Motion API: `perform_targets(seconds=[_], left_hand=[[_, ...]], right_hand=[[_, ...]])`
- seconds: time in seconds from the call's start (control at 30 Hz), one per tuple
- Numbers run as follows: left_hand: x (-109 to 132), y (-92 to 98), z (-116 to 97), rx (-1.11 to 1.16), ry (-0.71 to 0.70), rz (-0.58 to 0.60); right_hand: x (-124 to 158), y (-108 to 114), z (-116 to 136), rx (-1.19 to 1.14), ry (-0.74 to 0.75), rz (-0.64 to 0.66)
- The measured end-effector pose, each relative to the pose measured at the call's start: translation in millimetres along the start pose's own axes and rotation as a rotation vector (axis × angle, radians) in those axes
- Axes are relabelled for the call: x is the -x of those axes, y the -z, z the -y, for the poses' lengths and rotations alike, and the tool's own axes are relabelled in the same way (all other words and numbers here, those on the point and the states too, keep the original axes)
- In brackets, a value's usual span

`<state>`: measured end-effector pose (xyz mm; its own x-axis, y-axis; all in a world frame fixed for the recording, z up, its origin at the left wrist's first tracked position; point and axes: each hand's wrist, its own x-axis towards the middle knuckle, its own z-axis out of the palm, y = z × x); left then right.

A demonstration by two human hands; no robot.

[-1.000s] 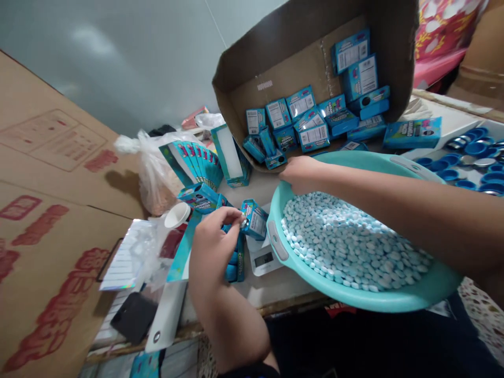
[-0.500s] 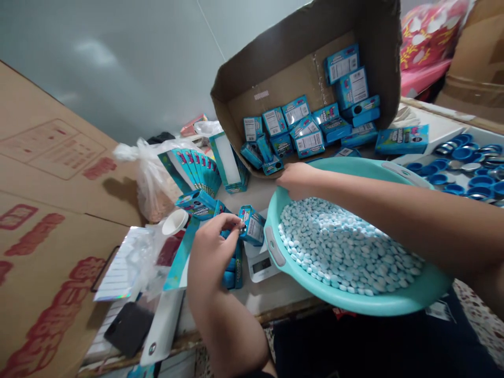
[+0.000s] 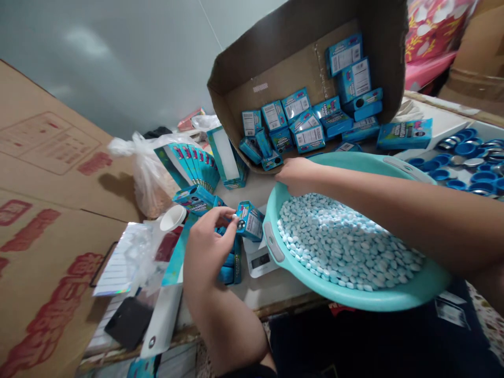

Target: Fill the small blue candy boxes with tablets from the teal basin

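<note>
One view, head | small blue carton (image 3: 252, 223) on scale (image 3: 260, 261), beside teal bowl (image 3: 354, 299) | likely light, crushable card (pinch side edges, not mid-panel) | left grip (image 3: 207, 236) at carton edge, right grip (image 3: 297, 176) at bowl rim; can't tell if either's closed

A pale counter (image 3: 271, 290) holds a white scale (image 3: 263, 270), a tilted cardboard box (image 3: 287, 68), flat blue packaging (image 3: 227, 157) and a clear plastic bag (image 3: 151, 181).

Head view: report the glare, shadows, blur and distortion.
Head view: soft glare on the grey wall; head view: a brighter patch across the pale blue pieces in the basin; head view: a shadow on the large carton, and a dim upper interior in the tilted box; head view: wide-angle stretching near the edges, small print too soft to read.
</note>
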<state>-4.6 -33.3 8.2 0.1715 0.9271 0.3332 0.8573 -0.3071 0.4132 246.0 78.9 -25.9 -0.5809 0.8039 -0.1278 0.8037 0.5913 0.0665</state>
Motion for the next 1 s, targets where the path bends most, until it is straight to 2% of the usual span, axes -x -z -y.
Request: perform_targets(seconds=[0.23, 0.37, 0.77, 1.0], left_hand=[[3.0, -3.5, -1.6, -0.026, 0.049, -0.202], [3.4, -3.7, -1.0, -0.049, 0.045, -0.246], [3.5, -2.5, -1.1, -0.076, 0.047, -0.215], [0.3, -3.5, 5.0, -0.059, 0.029, -0.031]], right_hand=[[1.1, -2.0, -0.2, 0.031, -0.011, 0.010], [2.5, -0.9, 0.6, 0.042, -0.013, 0.020], [2.3, -1.9, 0.0, 0.048, -0.017, 0.023], [3.7, 0.8, 0.8, 0.032, -0.016, 0.029]])
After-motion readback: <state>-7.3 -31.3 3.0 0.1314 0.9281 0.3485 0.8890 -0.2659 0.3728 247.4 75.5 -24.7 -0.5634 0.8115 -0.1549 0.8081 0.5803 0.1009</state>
